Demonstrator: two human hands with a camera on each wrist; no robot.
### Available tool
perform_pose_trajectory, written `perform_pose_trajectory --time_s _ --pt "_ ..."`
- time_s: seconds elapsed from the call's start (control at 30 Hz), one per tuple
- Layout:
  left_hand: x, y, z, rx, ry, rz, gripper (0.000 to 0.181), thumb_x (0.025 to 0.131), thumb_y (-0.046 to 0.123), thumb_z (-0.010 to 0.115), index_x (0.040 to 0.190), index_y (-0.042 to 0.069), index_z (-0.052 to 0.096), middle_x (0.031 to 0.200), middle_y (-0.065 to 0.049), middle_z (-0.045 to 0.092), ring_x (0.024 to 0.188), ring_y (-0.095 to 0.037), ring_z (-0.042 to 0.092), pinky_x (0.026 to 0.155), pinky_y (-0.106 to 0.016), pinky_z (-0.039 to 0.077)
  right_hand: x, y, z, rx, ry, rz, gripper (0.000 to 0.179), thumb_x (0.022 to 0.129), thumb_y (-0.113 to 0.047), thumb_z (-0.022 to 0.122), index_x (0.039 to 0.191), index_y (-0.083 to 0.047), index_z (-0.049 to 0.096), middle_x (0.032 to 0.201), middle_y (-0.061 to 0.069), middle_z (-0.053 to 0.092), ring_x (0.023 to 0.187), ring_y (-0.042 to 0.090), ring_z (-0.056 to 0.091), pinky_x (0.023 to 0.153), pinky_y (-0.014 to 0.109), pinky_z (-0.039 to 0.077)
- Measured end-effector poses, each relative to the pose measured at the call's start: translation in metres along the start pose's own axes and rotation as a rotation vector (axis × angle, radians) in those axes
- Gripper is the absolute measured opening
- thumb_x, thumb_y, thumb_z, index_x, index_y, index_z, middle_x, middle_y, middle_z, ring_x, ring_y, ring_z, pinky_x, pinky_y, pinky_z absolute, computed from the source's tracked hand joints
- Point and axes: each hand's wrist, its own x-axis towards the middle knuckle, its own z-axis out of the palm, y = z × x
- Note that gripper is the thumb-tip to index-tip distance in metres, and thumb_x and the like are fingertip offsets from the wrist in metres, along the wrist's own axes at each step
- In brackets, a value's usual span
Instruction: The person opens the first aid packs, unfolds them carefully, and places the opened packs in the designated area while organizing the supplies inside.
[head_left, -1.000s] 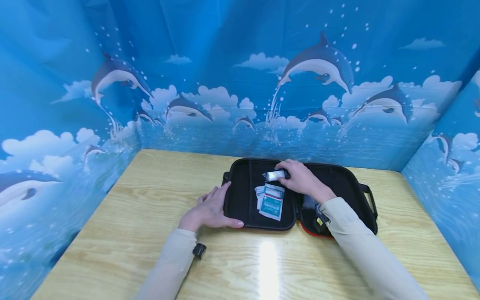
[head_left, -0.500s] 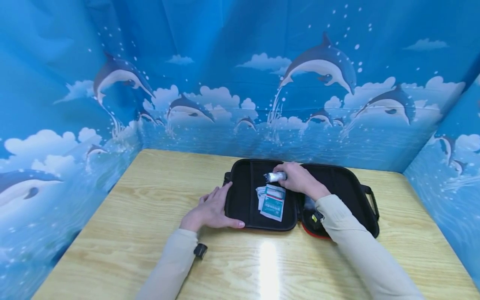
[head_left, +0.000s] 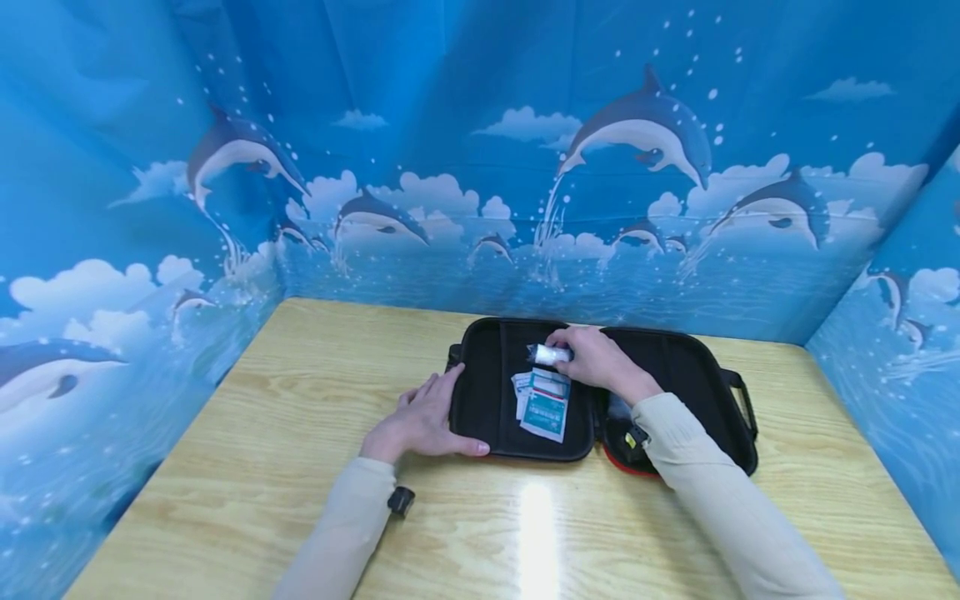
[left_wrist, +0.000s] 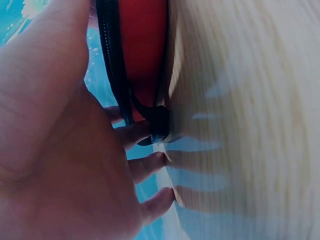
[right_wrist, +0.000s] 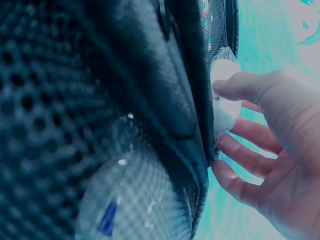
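In the head view a black zip case (head_left: 478,400) lies spread wide on the table. My left hand (head_left: 423,421) rests against its left end, thumb along the front edge and fingers extended past the corner. The left wrist view has those fingers (left_wrist: 147,167) beside the case's red outer side (left_wrist: 144,47). Over the case's left half, my right hand (head_left: 596,358) pinches a white bandage roll (head_left: 550,355) in clear wrapping between thumb and fingers, as the right wrist view also shows. Just in front of the roll lie teal-and-white sachets (head_left: 546,408), overlapping.
The case's right half (head_left: 678,375) has a handle (head_left: 742,400) and lies partly under my right forearm. Behind its mesh, in the right wrist view, sits a clear-wrapped item (right_wrist: 135,200) with a blue mark. A dolphin-print curtain (head_left: 420,167) hangs behind the wooden table (head_left: 337,358).
My right hand, with the bandage roll, has shifted slightly toward the front and left, and its wrist has turned a little. My left hand keeps its place at the case.
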Motion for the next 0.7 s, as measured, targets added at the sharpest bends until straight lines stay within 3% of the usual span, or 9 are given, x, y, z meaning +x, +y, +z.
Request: perform_pose_trajectory --time_s 0.47,0.7 --pt "0.0 0.0 0.001 -0.002 -0.003 -0.006 0.131 0.073 0.07 0.081 0.166 0.021 0.003 0.174 -0.01 0.012 0.16 -0.039 0.012 0.125 -0.067 0.014 -0.011 -0.003 -0.005 0.041 0.072 -0.018 0.032 0.098 -0.023 0.069 0.126 -0.009 0.069 0.111 0.009 0.072 0.083 0.018 0.061 0.076 0.037 0.055" --pt "0.0 0.0 0.0 0.004 -0.005 -0.009 0.132 0.072 0.071 0.08 0.166 0.022 0.002 0.174 -0.009 0.011 0.16 -0.038 0.011 0.125 -0.067 0.013 -0.018 -0.004 -0.008 0.036 0.11 -0.026 0.032 0.098 -0.023 0.069 0.127 -0.009 0.07 0.11 0.008 0.073 0.086 0.018 0.062 0.079 0.04 0.055"
